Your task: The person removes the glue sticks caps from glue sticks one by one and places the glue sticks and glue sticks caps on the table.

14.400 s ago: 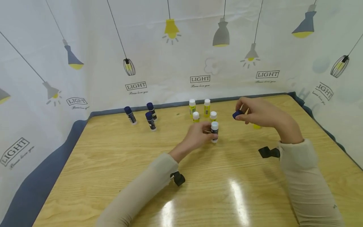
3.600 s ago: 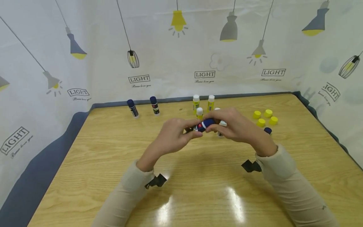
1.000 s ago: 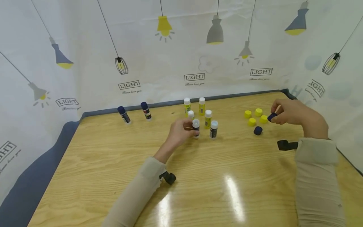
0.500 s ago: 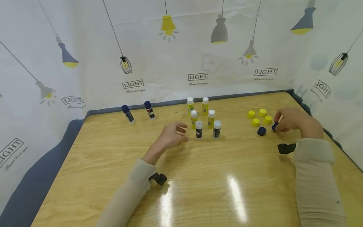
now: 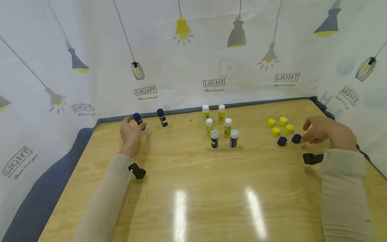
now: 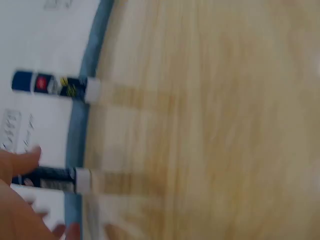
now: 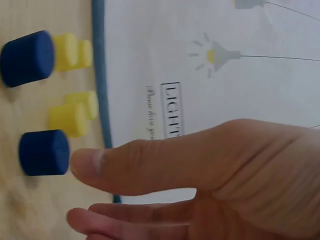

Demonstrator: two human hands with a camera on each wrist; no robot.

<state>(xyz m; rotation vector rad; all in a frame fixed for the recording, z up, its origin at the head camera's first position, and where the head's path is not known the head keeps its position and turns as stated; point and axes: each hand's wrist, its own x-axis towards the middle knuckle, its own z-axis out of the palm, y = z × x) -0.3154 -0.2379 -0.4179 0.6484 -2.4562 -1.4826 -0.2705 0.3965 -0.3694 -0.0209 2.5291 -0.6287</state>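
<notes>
At the back left, my left hand (image 5: pixel 130 136) reaches round a glue stick with a navy cap (image 5: pixel 137 118), fingers and thumb spread apart on either side. In the left wrist view the thumb overlaps that stick's upper part; a second navy-capped glue stick (image 6: pixel 56 86) stands beside it. On the right, my right hand (image 5: pixel 331 132) has its fingers parted, the thumb tip right by a loose navy cap (image 7: pixel 44 152). Another navy cap (image 5: pixel 282 141) lies to its left. Two capless dark-labelled glue sticks, one (image 5: pixel 214 141) left of the other (image 5: pixel 233 140), stand upright mid-table.
Behind the capless sticks stand several yellow glue sticks (image 5: pixel 227 128) with white tops. Several yellow caps (image 5: pixel 275 131) lie grouped behind the navy ones. A printed white curtain (image 5: pixel 187 67) rises along the back edge of the wooden table (image 5: pixel 211 195).
My left hand has left the capless glue stick and moved left to a navy-capped one. My right hand has let go of the second navy cap, set down beside the first.
</notes>
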